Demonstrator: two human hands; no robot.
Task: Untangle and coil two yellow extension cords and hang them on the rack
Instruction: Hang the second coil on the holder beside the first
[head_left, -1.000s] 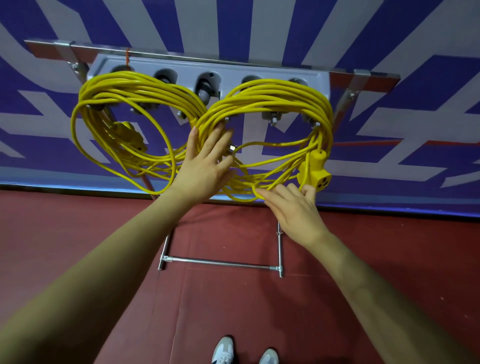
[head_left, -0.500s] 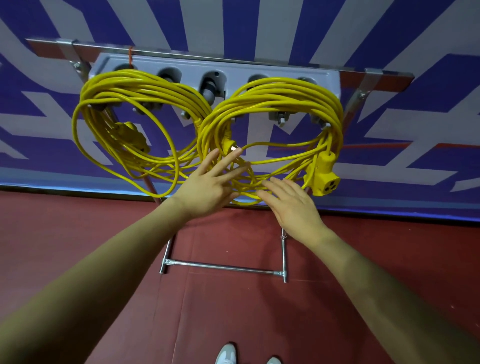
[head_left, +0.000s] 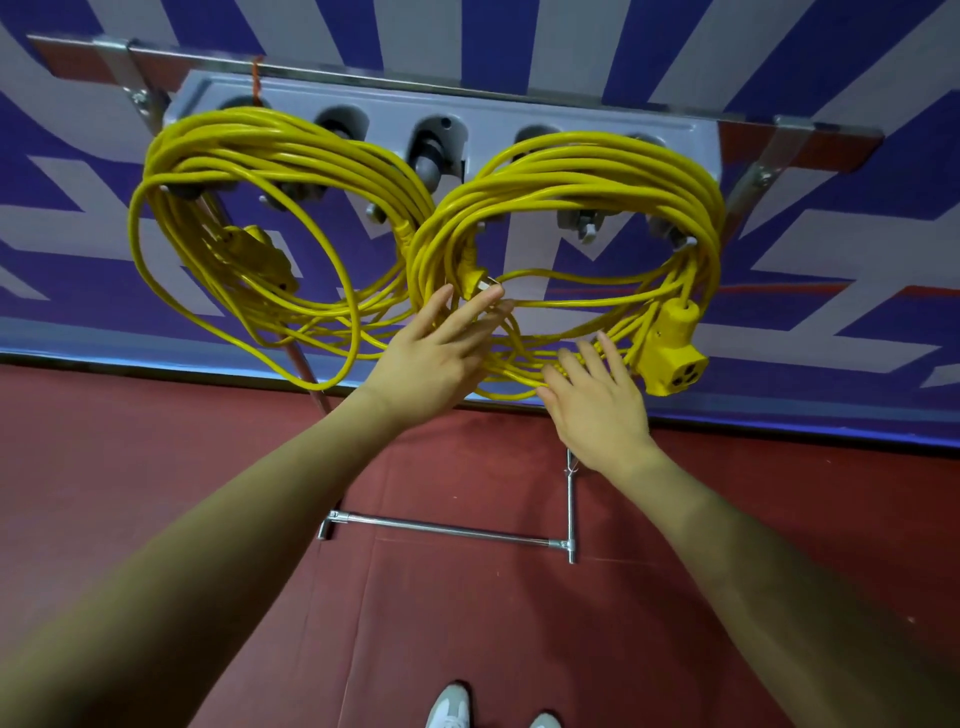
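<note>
Cords both coiled & hung on rack (head_left: 447, 111): left coil (head_left: 270, 171) at 10 o'clock, right coil (head_left: 587, 182) at 1. Left hand (head_left: 436, 353) & right hand (head_left: 597, 400), fingers straight, holding nothing, touching right coil's bottom strands, long axis 9-to-3.

Both bare forearms reach forward and upward from the lower corners of the view and come closer to each other at the hands. The left hand (head_left: 434, 358) is seen from the back, wrist straight, fingers stretched out and a little spread, the thumb held apart to the left. The right hand (head_left: 597, 402) is lower and to the right, also seen from the back, its fingers straight and close together, pointing up and slightly left. Neither hand has its fingers curled. The two hands are near, not touching.
</note>
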